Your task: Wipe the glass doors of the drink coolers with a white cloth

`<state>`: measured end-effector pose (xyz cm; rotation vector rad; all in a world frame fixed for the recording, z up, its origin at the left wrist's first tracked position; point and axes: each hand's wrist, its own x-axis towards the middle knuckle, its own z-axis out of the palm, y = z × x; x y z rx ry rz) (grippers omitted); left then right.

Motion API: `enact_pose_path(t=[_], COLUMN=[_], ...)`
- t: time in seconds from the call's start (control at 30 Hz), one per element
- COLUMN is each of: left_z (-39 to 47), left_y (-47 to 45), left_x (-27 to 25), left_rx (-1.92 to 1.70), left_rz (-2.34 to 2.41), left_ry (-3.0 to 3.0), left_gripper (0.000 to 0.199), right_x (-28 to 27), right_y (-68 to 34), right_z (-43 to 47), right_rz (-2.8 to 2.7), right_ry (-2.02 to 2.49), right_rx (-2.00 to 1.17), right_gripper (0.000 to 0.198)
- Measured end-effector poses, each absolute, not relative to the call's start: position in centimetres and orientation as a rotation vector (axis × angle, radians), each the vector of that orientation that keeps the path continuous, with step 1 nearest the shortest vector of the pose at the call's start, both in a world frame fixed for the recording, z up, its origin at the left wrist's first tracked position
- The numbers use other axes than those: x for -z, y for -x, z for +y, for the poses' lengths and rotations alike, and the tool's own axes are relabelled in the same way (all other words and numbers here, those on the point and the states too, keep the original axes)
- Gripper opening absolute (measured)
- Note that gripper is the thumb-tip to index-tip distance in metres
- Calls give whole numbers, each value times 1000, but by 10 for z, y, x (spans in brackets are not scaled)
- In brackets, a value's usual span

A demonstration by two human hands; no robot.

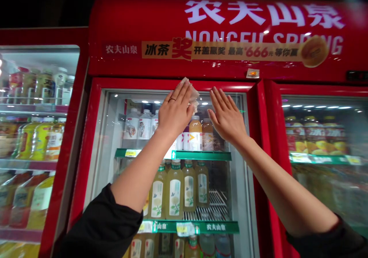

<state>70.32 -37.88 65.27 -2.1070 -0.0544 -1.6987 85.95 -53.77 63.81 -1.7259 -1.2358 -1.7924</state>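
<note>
My left hand [176, 108] lies flat with its fingers together, pressing a crumpled whitish tissue [194, 94] near the top edge of the fridge's glass door [115, 108]. The tissue sticks out past the fingers on the right, and the rest of it is hidden under the palm. To the right, my right hand [227, 115] is stretched out with its palm toward the same glass and appears to rest on it. Nothing shows in that hand. The door's red frame [138, 84] runs just above my fingertips.
Behind the glass, bottles of pale yellow drink [174, 191] and white bottles [132, 124] stand on green-edged shelves. A lit switch [253, 73] sits on the red header [143, 20]. Other glass-fronted fridge sections with drinks flank it left [84, 135] and right [322, 89].
</note>
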Motion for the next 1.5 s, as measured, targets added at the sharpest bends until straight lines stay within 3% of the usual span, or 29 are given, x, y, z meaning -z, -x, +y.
enact_pose_path(t=[0.23, 0.43, 0.7, 0.97, 1.2, 1.5], left_z=[-386, -379, -365, -351, -345, -333], left_y=[-708, -699, -693, -679, -682, -666], left_x=[-631, -653, -643, -663, -645, -654], left_rx=[1764, 1608, 1774, 1510, 1785, 1548], left_rz=[-119, 40, -124, 36, -118, -8], left_ry=[2138, 2171, 2118, 2125, 2090, 2097], left_gripper=[68, 70, 72, 70, 72, 72], right_x=[-638, -640, -637, -648, -646, -645], right_y=[-858, -857, -853, -809, -815, -811], right_z=[-538, -539, -531, -487, -473, -475], right_rz=[-1223, -1226, -1168, -1138, -1135, -1256], right_ry=[1746, 1755, 1741, 1641, 1613, 1607], right_rx=[1784, 1765, 1772, 1760, 1763, 1773], right_gripper=[70, 70, 70, 71, 71, 69])
